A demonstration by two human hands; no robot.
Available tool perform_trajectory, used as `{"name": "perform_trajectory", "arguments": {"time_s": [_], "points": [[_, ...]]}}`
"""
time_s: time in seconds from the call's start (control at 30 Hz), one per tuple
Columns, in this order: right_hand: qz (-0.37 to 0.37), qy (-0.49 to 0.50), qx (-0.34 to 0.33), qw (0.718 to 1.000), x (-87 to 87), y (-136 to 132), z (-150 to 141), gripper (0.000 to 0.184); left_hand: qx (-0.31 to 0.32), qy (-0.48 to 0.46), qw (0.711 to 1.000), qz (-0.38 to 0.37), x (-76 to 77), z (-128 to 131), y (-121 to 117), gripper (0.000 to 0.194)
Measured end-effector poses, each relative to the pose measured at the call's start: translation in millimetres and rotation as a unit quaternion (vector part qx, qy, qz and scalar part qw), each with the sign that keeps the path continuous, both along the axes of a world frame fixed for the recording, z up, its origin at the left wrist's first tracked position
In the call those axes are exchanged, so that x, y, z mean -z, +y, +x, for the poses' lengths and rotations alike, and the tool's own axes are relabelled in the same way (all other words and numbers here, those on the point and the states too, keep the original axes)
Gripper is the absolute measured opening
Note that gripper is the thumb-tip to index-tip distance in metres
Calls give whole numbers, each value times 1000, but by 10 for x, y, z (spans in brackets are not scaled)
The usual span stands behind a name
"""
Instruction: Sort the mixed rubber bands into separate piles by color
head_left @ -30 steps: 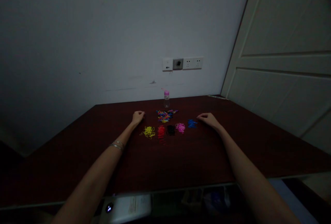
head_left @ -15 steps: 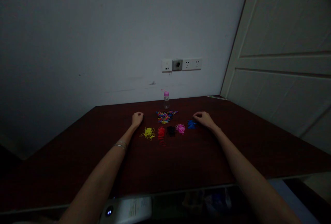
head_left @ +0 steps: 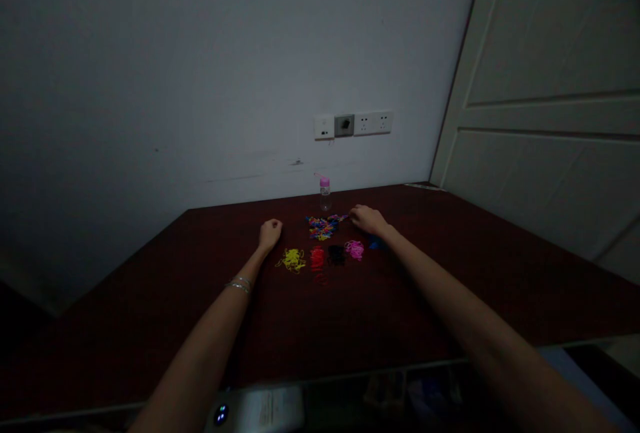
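My left hand (head_left: pixel 271 234) rests on the dark red table left of the piles, fingers curled closed; whatever it may hold is hidden. At the right tip of a mixed-colour pile of small rubber bands (head_left: pixel 323 227), my right hand (head_left: pixel 369 221) has its fingertips pinched together, too small and dim to show what is between them. Nearer to me lie sorted piles in a row: yellow rubber bands (head_left: pixel 292 260), red rubber bands (head_left: pixel 317 259), black rubber bands (head_left: pixel 337 255) and pink rubber bands (head_left: pixel 355 249). Blue rubber bands (head_left: pixel 375 243) are partly covered by my right forearm.
Behind the mixed pile stands a small clear bottle (head_left: pixel 325 201) with a pink cap. The wall carries sockets (head_left: pixel 373 123). A panelled white door (head_left: pixel 540 119) borders the right side. Below the table's front edge, a white device (head_left: pixel 270 409) with a lit display shows.
My right hand has moved left from beside the blue pile to the mixed pile's right tip. The left hand stays in its place, still curled. The view has shifted slightly.
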State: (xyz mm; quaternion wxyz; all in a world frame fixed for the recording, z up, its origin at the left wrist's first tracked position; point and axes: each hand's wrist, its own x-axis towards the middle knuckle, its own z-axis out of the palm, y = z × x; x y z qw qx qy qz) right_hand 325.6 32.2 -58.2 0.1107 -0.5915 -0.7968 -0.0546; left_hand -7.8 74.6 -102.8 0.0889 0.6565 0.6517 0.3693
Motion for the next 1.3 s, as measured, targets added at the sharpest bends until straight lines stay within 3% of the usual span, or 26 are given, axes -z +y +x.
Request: {"name": "perform_trajectory", "arguments": {"time_s": [0.3,0.7,1.03,1.3], "points": [[-27,-40,19,999,25,201,-141,29,-5,2,1000,4,-20,15,-30,36],[-9,-26,74,997,110,139,-105,30,4,-57,998,10,-39,27,-53,41],[-4,-8,61,998,109,179,-19,28,3,-59,998,3,-72,38,-96,41],[-64,-11,27,998,78,304,32,29,4,-57,998,2,-39,16,-60,40]]}}
